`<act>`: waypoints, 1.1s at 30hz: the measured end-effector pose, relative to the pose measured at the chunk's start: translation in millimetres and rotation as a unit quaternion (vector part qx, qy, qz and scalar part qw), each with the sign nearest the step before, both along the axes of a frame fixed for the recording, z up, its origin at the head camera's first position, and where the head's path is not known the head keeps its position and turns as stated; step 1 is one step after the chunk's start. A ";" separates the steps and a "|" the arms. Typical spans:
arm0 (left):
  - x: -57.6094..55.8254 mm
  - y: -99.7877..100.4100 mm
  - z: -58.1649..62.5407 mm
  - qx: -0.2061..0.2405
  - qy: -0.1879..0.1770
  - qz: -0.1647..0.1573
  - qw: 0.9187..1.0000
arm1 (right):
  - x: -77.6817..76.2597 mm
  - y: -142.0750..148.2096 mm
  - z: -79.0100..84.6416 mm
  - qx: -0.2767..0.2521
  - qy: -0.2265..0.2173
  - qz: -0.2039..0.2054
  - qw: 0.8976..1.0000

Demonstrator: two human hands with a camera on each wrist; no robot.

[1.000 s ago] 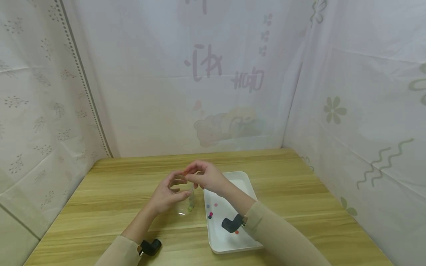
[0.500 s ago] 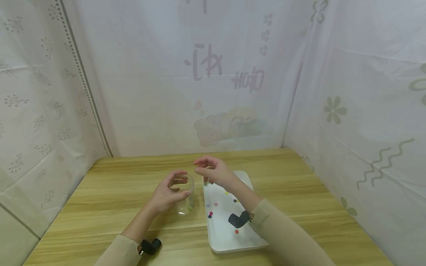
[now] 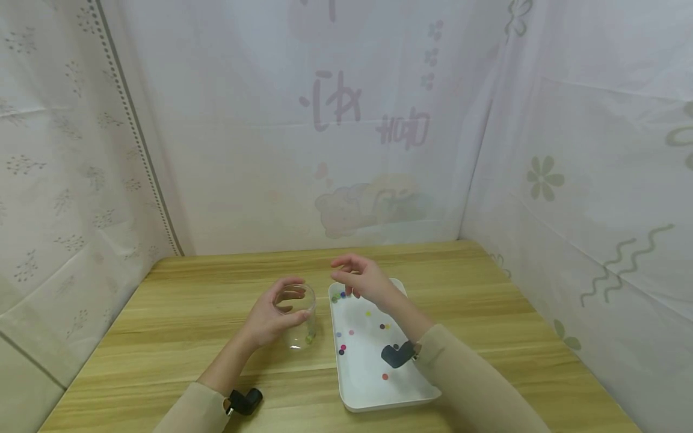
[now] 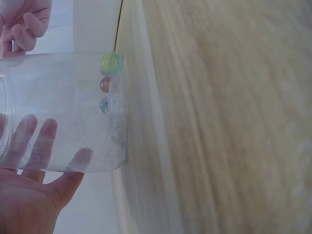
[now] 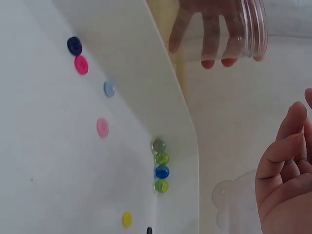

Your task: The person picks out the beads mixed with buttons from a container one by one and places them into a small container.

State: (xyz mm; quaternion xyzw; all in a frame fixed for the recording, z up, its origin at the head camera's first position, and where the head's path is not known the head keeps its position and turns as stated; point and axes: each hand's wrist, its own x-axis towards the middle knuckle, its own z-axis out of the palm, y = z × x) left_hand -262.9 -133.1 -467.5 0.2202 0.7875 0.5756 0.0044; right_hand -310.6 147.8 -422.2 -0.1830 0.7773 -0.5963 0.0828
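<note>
My left hand (image 3: 276, 313) grips a clear jar (image 3: 299, 337) that stands upright on the table, fingers and thumb round its upper part. Inside the jar, at the bottom, lie a green marble (image 4: 111, 63), a red marble (image 4: 105, 85) and a bluish marble (image 4: 104, 105). Above the far end of a white tray (image 3: 360, 394) hovers my right hand (image 3: 365, 281), its fingers loosely bent and nothing visible between them. Below that hand, a blue marble (image 5: 162, 171) sits among several greenish marbles in the tray's far left corner.
Loose buttons are scattered over the tray, among them a pink button (image 5: 102, 127), a dark blue button (image 5: 74, 46), a yellow button (image 5: 126, 219) and a red button (image 3: 385, 377). The wooden table (image 3: 216, 288) is enclosed by pale curtains (image 3: 243, 150).
A small orange-red thing was in my right fingers over the jar mouth and has been let go. That hand has moved right, over the tray. My left hand and the jar stay put.
</note>
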 end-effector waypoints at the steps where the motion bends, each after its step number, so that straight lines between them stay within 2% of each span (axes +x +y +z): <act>1: 0.0 -0.1 0.0 0.001 0.000 0.000 1.000 | -0.2 1.5 -0.6 0.005 0.000 -0.004 1.000; 23: 0.4 0.9 1.0 0.002 -0.009 0.009 1.000 | -16.0 25.4 -25.5 0.058 -0.037 -0.057 0.996; 33: 1.2 0.7 0.3 -0.002 0.000 0.005 1.000 | -15.4 22.6 -34.0 0.107 -0.026 -0.048 0.993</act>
